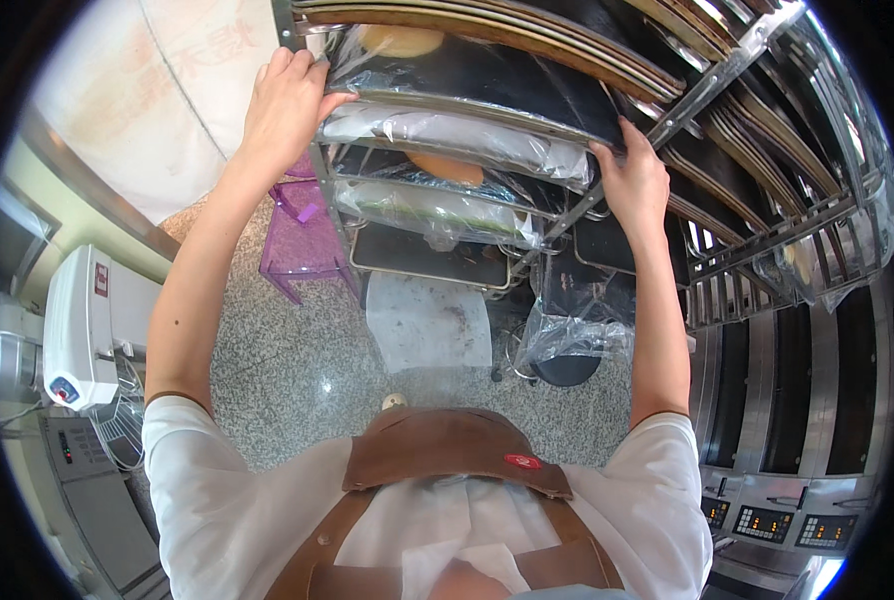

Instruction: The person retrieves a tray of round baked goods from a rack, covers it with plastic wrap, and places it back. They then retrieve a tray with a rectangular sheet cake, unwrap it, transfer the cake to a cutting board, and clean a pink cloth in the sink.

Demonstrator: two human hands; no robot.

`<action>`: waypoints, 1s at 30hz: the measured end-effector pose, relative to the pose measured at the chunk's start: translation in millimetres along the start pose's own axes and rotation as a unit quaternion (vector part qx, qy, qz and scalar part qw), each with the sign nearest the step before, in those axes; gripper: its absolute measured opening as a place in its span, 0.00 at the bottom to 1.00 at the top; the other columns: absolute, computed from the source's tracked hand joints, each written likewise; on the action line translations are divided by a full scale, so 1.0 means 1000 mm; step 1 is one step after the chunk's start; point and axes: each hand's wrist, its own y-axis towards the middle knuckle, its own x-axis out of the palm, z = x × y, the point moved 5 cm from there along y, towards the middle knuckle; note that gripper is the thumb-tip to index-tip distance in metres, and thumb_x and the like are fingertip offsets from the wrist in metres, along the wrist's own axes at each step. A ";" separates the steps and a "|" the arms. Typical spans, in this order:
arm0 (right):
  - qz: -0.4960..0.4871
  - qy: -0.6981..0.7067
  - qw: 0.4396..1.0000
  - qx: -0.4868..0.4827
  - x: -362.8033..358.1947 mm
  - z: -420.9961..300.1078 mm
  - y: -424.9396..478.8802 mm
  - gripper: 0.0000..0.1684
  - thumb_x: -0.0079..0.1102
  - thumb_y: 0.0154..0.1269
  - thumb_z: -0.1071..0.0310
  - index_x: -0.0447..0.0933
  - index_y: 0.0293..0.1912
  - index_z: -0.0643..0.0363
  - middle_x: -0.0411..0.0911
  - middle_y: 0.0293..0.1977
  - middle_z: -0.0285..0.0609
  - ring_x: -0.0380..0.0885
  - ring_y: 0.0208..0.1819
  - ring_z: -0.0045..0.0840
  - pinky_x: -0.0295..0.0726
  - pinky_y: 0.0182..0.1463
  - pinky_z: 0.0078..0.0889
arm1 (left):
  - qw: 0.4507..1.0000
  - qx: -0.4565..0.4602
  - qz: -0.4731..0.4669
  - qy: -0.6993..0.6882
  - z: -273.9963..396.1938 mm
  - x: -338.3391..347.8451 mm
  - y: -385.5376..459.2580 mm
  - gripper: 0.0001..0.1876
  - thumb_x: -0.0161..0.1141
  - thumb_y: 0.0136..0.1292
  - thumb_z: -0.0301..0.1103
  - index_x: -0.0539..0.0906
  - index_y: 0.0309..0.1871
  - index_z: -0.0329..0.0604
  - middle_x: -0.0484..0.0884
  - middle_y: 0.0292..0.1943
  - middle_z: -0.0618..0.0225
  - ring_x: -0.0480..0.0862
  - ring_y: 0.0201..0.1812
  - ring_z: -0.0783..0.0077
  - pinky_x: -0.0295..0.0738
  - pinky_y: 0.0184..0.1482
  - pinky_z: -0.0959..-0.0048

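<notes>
A dark baking tray covered in clear plastic film is level with an upper shelf of a metal tray rack. Under the film, a round pale yellow item, perhaps a cake or dough, lies near the tray's back left. My left hand grips the left front corner, its thumb along the rim and its fingers close to the rack post. At the right front corner my right hand pinches the edge between thumb and fingers. Just below are a film-wrapped tray with white paper and another holding something orange.
Stacked trays sit above, and a second rack stands at right. Deck ovens line the right side. A purple transparent stool is by the rack's left. A white mixer stands at left, above the speckled floor.
</notes>
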 end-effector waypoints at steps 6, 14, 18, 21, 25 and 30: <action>0.021 -0.029 0.999 -0.035 0.006 -0.003 -0.007 0.20 0.59 0.63 0.58 0.76 0.51 0.58 0.78 0.49 0.47 0.81 0.38 0.44 0.80 0.41 0.41 | 0.998 -0.021 -0.020 0.060 0.004 0.009 -0.002 0.24 0.63 0.57 0.46 0.79 0.51 0.38 0.79 0.47 0.64 0.74 0.47 0.59 0.67 0.47 0.65; 0.086 0.306 0.943 0.094 0.011 0.021 -0.096 0.10 0.53 0.66 0.77 0.74 0.48 0.64 0.75 0.45 0.42 0.78 0.27 0.15 0.74 0.27 0.16 | 0.978 -0.156 0.102 -0.092 0.052 -0.021 -0.060 0.20 0.60 0.62 0.35 0.75 0.56 0.38 0.73 0.58 0.53 0.71 0.56 0.52 0.63 0.58 0.59; -0.049 0.443 0.859 0.253 0.075 0.041 -0.166 0.08 0.50 0.71 0.71 0.74 0.45 0.65 0.78 0.35 0.38 0.78 0.28 0.16 0.72 0.26 0.14 | 0.949 -0.199 0.022 -0.244 0.113 0.003 -0.151 0.09 0.59 0.60 0.29 0.79 0.41 0.35 0.76 0.53 0.52 0.73 0.54 0.52 0.64 0.58 0.57; -0.139 0.485 0.809 0.303 0.107 0.038 -0.198 0.11 0.49 0.72 0.68 0.75 0.46 0.64 0.80 0.37 0.40 0.79 0.28 0.16 0.73 0.26 0.15 | 0.908 -0.233 -0.087 -0.339 0.172 0.022 -0.241 0.13 0.58 0.63 0.30 0.80 0.22 0.36 0.82 0.32 0.55 0.80 0.38 0.53 0.68 0.52 0.59; -0.239 0.522 0.725 0.382 0.163 0.040 -0.227 0.12 0.50 0.72 0.65 0.75 0.47 0.62 0.81 0.38 0.42 0.80 0.31 0.20 0.77 0.30 0.20 | 0.737 -0.411 -0.348 -0.409 0.240 0.024 -0.334 0.14 0.58 0.65 0.33 0.77 0.24 0.35 0.74 0.15 0.59 0.77 0.21 0.54 0.72 0.30 0.61; -0.310 0.663 0.480 0.483 0.262 0.040 -0.227 0.33 0.56 0.69 0.55 0.60 0.62 0.68 0.66 0.61 0.52 0.67 0.63 0.38 0.68 0.64 0.42 | 0.711 -0.432 -0.321 -0.452 0.268 -0.007 -0.349 0.09 0.59 0.62 0.35 0.75 0.38 0.40 0.80 0.24 0.53 0.80 0.29 0.45 0.74 0.30 0.54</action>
